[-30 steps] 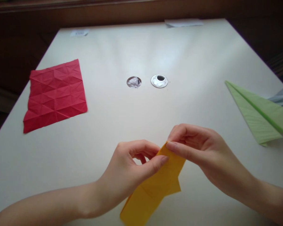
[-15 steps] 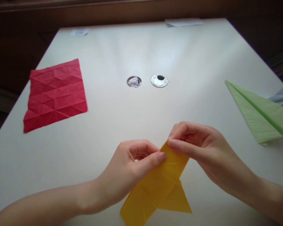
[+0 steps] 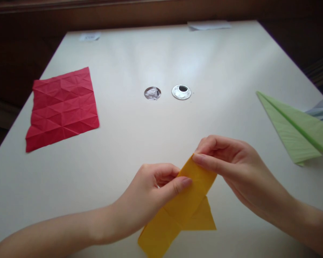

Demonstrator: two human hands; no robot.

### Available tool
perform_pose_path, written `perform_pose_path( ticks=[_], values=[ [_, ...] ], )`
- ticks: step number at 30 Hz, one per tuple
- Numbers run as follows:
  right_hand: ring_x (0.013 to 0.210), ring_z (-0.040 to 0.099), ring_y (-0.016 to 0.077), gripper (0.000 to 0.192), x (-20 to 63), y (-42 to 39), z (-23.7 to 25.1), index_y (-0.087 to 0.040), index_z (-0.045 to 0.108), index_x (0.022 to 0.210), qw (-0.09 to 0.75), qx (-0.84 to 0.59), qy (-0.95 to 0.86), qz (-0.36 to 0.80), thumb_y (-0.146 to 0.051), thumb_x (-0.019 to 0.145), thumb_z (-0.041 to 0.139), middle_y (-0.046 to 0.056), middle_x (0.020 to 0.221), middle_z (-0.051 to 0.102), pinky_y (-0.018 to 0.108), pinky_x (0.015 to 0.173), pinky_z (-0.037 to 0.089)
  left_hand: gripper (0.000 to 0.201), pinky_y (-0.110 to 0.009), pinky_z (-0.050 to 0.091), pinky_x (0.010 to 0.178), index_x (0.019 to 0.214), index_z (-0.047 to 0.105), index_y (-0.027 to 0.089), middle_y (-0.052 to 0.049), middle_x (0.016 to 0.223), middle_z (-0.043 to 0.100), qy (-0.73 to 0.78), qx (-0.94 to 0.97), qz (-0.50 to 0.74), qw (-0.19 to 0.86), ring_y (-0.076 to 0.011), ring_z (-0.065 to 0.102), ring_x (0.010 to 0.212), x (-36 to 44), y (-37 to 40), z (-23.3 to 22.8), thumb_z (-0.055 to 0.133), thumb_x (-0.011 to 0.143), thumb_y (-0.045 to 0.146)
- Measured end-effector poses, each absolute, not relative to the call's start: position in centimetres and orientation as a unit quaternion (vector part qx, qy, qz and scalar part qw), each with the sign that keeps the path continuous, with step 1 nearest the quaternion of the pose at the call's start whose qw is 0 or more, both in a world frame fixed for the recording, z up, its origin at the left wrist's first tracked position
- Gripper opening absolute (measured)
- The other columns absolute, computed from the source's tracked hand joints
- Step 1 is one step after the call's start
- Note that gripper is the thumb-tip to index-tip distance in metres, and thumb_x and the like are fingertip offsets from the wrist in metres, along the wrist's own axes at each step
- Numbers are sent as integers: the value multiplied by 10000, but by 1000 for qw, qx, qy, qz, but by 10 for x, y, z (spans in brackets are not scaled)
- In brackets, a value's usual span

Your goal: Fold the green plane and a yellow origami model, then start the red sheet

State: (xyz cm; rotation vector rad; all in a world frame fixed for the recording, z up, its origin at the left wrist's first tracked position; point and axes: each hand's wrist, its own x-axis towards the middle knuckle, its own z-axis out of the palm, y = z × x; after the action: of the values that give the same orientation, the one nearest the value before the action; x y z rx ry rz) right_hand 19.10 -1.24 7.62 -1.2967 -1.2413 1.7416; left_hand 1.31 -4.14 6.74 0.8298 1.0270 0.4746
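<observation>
A folded piece of yellow origami paper (image 3: 188, 200) is held between my two hands near the front of the table. It is a slanted strip with a pointed flap jutting out on its right side. My left hand (image 3: 158, 193) pinches its upper left edge, thumb on top and fingers behind. At the top corner, my right hand (image 3: 226, 157) grips the paper between thumb and fingertips. The fingers behind the sheet are partly hidden.
On the white table (image 3: 123, 129), a creased red paper sheet (image 3: 63, 109) lies at left. A green paper plane (image 3: 293, 129) rests at right. Two round holes, one with a metal rim (image 3: 181, 93), lie mid-table. White paper scraps (image 3: 208, 25) sit along the far edge.
My right hand has risen slightly with the paper's top corner. My left hand sits a little lower along the edge, and the pointed flap has shifted up.
</observation>
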Motion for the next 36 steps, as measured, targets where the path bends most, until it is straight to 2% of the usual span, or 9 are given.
perform_pose_path(
  ticks=[6, 10, 13, 17, 21, 25, 30, 33, 36],
  values=[
    [603, 583, 116, 136, 194, -8, 76, -205, 612, 664, 329, -510, -478, 635, -296, 743, 674, -7, 649, 625, 200, 529, 463, 286, -155, 417, 524, 760, 661, 166, 0, 696, 633, 489, 352, 211, 770, -90, 562, 617, 12, -39, 67, 590, 788, 441],
    [673, 617, 117, 86, 193, -6, 73, -227, 636, 792, 337, -496, -463, 652, -281, 741, 680, -14, 727, 651, 192, 581, 485, 289, -152, 400, 499, 748, 664, 163, 2, 661, 613, 496, 339, 226, 767, -83, 542, 582, 10, -37, 67, 587, 791, 438],
    [744, 634, 129, 154, 190, -6, 73, -239, 631, 891, 290, -473, -456, 696, -266, 746, 676, -10, 810, 668, 203, 633, 502, 276, -158, 406, 505, 778, 675, 164, -7, 677, 626, 508, 345, 258, 746, -92, 551, 595, 10, -35, 66, 585, 797, 424],
    [766, 636, 143, 71, 191, -8, 68, -217, 637, 849, 250, -447, -462, 724, -239, 782, 632, 1, 816, 671, 227, 666, 510, 238, -163, 433, 549, 899, 665, 186, -12, 743, 654, 492, 342, 285, 748, -105, 591, 655, 10, -33, 65, 595, 799, 391],
    [772, 635, 156, 65, 197, 0, 66, -225, 648, 847, 333, -484, -470, 659, -241, 789, 622, 0, 823, 668, 249, 673, 512, 277, -201, 470, 583, 983, 622, 213, -20, 839, 675, 475, 340, 254, 771, -143, 629, 714, 9, -32, 64, 642, 760, 378],
    [912, 628, 201, 90, 204, 19, 81, -273, 662, 861, 428, -519, -480, 563, -245, 800, 601, -7, 939, 674, 289, 745, 520, 220, -183, 422, 533, 854, 668, 186, -19, 764, 673, 505, 413, 233, 721, -135, 617, 674, 3, -27, 66, 650, 751, 379],
    [1060, 576, 262, 135, 226, 36, 104, -357, 669, 765, 475, -548, -519, 452, -261, 801, 580, -65, 1035, 653, 354, 754, 525, 192, -194, 428, 560, 827, 697, 189, -21, 745, 689, 525, 443, 329, 648, -124, 624, 651, -5, -17, 74, 634, 773, 362],
    [1004, 600, 305, 84, 249, 44, 107, -384, 678, 809, 407, -530, -582, 464, -358, 730, 664, -27, 908, 687, 389, 683, 532, 221, -206, 446, 594, 914, 693, 201, -30, 844, 704, 542, 424, 423, 590, -137, 636, 715, -9, -10, 76, 619, 785, 366],
    [918, 631, 314, 228, 259, 50, 104, -359, 685, 863, 343, -491, -630, 495, -467, 663, 701, 8, 774, 692, 400, 662, 532, 255, -223, 460, 638, 943, 690, 193, -46, 957, 697, 553, 408, 493, 534, -152, 636, 781, -11, -6, 75, 601, 793, 380]
  ],
)
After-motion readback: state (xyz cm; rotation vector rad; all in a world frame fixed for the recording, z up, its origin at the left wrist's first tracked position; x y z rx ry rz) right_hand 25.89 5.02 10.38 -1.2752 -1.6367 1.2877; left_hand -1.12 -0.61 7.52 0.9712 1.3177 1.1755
